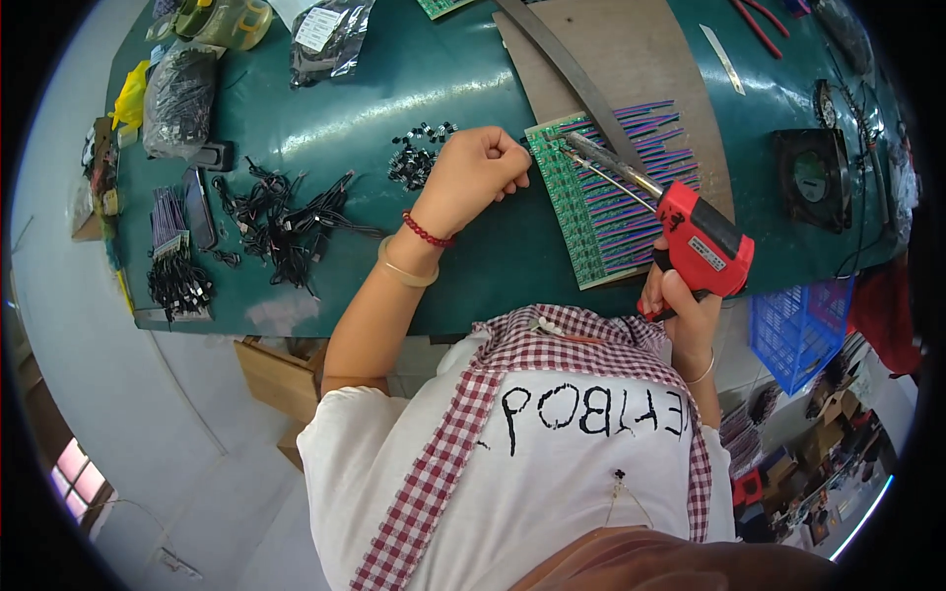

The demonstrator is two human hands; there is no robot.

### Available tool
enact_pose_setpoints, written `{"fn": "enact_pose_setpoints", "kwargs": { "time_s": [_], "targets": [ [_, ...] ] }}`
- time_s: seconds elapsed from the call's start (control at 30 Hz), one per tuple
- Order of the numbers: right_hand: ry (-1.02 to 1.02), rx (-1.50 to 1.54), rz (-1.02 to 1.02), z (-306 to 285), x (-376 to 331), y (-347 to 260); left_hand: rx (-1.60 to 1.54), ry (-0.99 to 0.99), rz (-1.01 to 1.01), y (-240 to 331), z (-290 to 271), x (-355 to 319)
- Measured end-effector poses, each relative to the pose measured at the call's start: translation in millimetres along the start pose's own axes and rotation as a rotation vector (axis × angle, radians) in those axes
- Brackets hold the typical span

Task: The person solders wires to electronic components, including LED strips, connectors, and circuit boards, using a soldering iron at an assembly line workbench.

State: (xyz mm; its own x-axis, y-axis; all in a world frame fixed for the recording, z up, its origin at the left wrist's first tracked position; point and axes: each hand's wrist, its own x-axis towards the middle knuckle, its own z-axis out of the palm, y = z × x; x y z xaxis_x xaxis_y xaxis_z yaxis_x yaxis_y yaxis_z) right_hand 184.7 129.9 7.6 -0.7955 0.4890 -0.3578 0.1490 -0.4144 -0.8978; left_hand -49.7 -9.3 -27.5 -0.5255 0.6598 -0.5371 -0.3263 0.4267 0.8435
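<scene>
On the green tabletop [325, 128], seen from the head view, a green circuit board [576, 202] lies flat, its long axis running from upper left to lower right, with rows of purple and blue leads [655, 172] sticking out along its right edge. A red soldering gun [702, 246] points up and to the left across this board; its slim metal tip [601, 163] ends over the board's upper left corner. The right hand [680, 300] is wrapped around the gun's handle just below the board's lower right corner, its grip closed on the handle, wrist bent upward.

The left hand [471, 177] rests as a curled fist touching the board's left edge, knuckles toward the board; whether its grip holds anything I cannot tell. 2 bracelets, 1 red beaded [427, 231] and 1 pale bangle [404, 268], sit on that wrist.

Left of the board lies a small heap of black components [414, 158], and farther left a tangle of black wires [281, 222]. A brown panel [631, 54] lies under the board's upper end, and a blue basket [803, 325] sits below the board's right side, off the tabletop.
</scene>
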Motion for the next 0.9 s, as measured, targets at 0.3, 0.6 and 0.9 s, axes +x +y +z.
{"fn": "enact_pose_setpoints", "kwargs": {
  "time_s": [0.3,0.6,0.9],
  "targets": [
    [0.016,-0.061,0.027,1.7,1.9,3.9,0.048,0.017,0.007,2.2,0.4,5.2],
    [0.02,-0.087,0.046,4.6,0.8,4.2,0.004,0.059,0.018,-0.3,3.5,3.1],
    [0.063,-0.092,0.074,6.9,-0.9,5.3,0.007,0.047,0.027,-2.4,4.0,3.7]
  ]
}}
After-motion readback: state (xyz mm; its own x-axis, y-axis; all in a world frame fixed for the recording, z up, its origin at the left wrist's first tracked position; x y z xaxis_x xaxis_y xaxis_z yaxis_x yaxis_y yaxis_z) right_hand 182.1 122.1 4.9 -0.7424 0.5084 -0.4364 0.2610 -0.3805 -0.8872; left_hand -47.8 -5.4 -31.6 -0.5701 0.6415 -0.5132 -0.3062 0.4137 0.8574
